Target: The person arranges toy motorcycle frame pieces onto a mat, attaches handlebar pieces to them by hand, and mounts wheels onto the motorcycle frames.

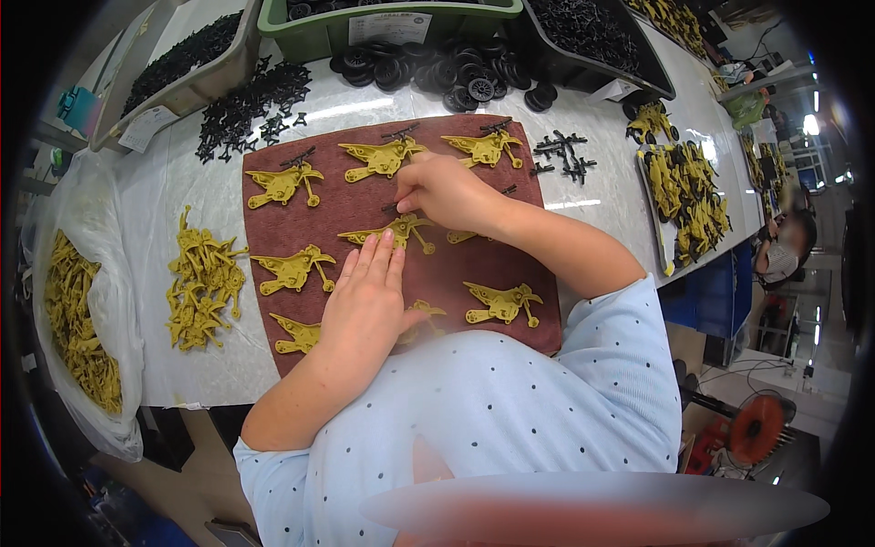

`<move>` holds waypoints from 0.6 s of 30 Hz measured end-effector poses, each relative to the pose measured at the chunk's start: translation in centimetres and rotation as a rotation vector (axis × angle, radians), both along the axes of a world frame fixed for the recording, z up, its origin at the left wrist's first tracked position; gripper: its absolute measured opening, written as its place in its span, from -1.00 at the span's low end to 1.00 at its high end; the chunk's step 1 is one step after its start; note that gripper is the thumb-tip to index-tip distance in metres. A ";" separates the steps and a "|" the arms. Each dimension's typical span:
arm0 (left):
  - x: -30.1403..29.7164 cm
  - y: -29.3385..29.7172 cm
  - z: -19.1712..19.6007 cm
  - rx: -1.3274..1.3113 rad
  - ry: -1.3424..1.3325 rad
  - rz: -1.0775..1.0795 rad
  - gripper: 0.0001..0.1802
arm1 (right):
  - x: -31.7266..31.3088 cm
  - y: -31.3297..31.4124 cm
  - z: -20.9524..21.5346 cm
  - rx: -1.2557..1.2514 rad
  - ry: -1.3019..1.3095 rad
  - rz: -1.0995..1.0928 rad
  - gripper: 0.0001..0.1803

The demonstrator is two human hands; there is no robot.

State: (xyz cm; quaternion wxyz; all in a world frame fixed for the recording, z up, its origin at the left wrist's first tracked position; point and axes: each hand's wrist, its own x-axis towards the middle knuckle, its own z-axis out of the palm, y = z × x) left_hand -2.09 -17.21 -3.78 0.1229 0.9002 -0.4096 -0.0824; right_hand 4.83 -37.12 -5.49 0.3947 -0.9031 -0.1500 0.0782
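My left hand (363,301) lies with its fingers stretched out, fingertips resting on a yellow plastic part (415,235) in the middle of the dark red cloth (342,205). Just above that part, my right hand (451,193) is closed in a pinch on a small black plastic piece (390,208), mostly hidden by the fingers. Around both hands lie several like yellow parts in rows. Those in the far row, such as the far-left one (285,185), have black pieces at their upper ends. Another yellow part (503,303) nearer me shows no black piece.
Loose black pieces (241,109) and black wheels (437,71) lie beyond the cloth, before a grey bin (173,87), a green bin (314,29) and a black bin (583,77). Yellow parts (205,287) are heaped left, beside a filled plastic bag (114,310). Right stands a loaded tray (654,223).
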 end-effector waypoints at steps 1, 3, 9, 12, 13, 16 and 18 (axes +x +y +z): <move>0.0 0.0 -0.1 0.000 0.002 0.003 -0.13 | 0.1 0.1 -0.1 -0.035 0.000 0.010 -0.90; -0.1 -0.1 -0.1 0.008 -0.002 0.009 -0.14 | 0.1 0.1 0.0 -0.036 0.000 0.023 -0.89; -0.1 -0.3 0.1 -0.009 0.011 0.032 -0.15 | -0.1 0.4 -0.4 -0.115 -0.024 0.020 -0.89; -0.1 -0.4 -0.2 0.033 -0.013 0.033 -0.14 | -0.3 0.8 -0.3 -0.154 -0.032 -0.002 -0.90; -0.2 -0.4 -0.2 0.033 -0.014 0.031 -0.14 | -0.3 0.9 -0.2 -0.174 -0.045 -0.006 -0.91; -0.1 -0.5 0.1 0.019 -0.010 0.042 -0.14 | -0.5 1.2 0.1 -0.210 -0.054 0.017 -0.94; 0.0 -0.5 0.3 0.038 0.006 0.039 -0.16 | -0.1 1.7 0.9 -0.280 -0.025 0.050 -0.95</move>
